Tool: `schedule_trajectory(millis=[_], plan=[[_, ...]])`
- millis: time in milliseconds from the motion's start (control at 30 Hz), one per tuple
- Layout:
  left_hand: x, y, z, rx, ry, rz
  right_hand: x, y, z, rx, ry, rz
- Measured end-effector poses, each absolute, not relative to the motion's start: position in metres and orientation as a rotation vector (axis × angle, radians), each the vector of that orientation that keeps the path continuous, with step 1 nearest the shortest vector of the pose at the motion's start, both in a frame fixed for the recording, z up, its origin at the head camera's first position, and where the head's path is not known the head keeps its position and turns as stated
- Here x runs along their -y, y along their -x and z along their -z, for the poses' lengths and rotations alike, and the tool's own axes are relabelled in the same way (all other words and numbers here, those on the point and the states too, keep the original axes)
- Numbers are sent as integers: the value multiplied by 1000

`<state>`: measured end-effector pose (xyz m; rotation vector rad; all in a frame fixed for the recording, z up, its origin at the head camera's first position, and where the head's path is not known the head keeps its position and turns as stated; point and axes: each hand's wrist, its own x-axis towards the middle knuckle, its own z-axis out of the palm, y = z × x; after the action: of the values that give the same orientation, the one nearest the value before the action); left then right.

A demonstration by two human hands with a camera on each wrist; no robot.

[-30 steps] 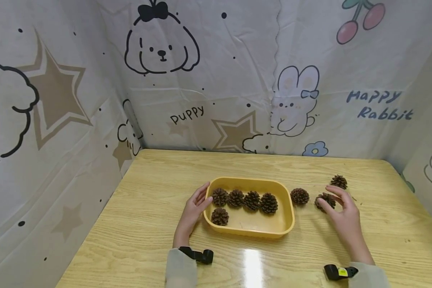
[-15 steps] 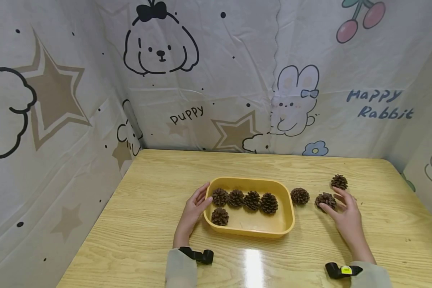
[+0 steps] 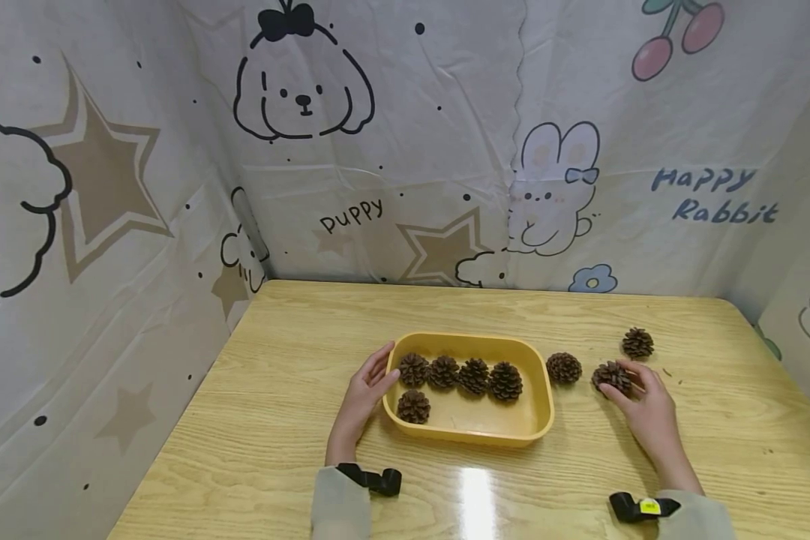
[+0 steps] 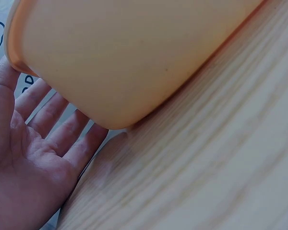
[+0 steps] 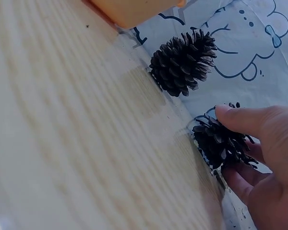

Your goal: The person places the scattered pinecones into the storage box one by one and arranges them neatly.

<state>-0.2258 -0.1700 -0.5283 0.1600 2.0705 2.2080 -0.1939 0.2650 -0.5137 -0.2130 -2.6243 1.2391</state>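
Observation:
A yellow plastic bin [image 3: 469, 436] holds several brown pine cones, most of them in a row along its far side. My left hand [image 3: 362, 394] grips the bin's left end, thumb over the rim and fingers along the outside wall. In the left wrist view that hand [image 4: 43, 139] has its fingers against the bin's underside curve. Right of the bin, my right hand [image 3: 648, 405] pinches a pine cone [image 3: 610, 377] at the table between thumb and fingers. The right wrist view shows this pine cone [image 5: 218, 141] partly covered by the thumb.
One loose pine cone [image 3: 563, 368] lies close to the bin's right end. Another pine cone [image 3: 637, 343] is farther back, beyond my right hand. Printed cloth [image 3: 445, 150] hangs behind the wooden table [image 3: 263, 442] and at its sides.
My right hand's fingers have closed in from a wider spread onto the pine cone. The left hand and the bin have stayed where they were.

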Motion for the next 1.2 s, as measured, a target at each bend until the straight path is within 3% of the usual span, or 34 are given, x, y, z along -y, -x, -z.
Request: schedule_trajectory(millis=[700,1200], plan=[[170,226,529,-2076,-148,-2205,-257,191,503,2567,256,-1250],[169,226,528,-2080,-150,-2206,-231,187,497,2331,46,-1306]])
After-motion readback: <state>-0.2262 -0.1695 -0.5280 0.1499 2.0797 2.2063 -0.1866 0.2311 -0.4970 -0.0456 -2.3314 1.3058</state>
